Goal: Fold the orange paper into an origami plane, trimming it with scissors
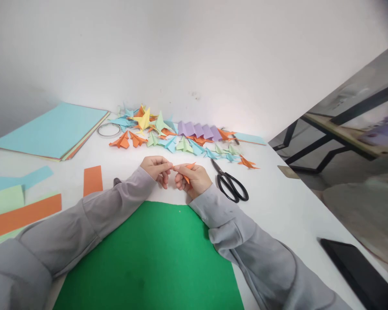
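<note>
Between my hands is a small folded orange paper piece (187, 179), mostly covered by my fingers. My right hand (197, 177) is closed round it, and its pointed ends stick out past the fingers. My left hand (155, 168) pinches at the piece's left tip, thumb and forefinger together, close against my right fingertips. Both hands are held just beyond the far edge of a green sheet (151, 254). Black-handled scissors (231, 183) lie right of my right hand, blades pointing away.
Along the wall lie several folded paper figures (143, 119) and a purple pleated strip (198, 130). Stacked coloured sheets (54, 129) and a tape roll (109, 129) are at the back left. Orange strips (92, 180) lie left; a black phone-like device (355, 267) lies right.
</note>
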`<control>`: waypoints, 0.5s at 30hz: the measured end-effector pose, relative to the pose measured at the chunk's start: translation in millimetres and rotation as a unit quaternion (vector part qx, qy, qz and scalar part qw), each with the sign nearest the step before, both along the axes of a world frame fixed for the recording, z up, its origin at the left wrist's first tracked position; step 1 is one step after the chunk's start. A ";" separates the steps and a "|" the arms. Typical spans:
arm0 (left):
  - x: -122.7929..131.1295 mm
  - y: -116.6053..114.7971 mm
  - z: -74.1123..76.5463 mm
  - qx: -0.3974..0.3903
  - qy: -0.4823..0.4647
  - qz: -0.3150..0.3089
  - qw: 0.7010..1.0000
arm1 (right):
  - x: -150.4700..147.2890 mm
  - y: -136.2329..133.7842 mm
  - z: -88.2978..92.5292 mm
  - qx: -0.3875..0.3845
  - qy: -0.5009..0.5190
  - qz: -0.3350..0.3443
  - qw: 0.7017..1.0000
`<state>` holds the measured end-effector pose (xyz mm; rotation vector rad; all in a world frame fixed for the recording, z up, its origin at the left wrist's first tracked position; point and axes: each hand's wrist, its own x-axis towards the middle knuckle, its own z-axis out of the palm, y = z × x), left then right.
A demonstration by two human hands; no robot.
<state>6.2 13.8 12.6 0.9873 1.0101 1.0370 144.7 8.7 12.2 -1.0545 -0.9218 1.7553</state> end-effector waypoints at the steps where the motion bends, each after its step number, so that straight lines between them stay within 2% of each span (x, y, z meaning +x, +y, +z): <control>1: 0.1 0.1 0.9 -0.004 -0.001 -0.002 1.000 | 0.2 -0.1 0.1 -0.001 -0.002 0.000 1.000; 15: 3.8 -1.0 5.4 -0.022 0.020 -0.024 0.999 | 0.4 0.1 1.3 -0.011 -0.007 -0.002 1.000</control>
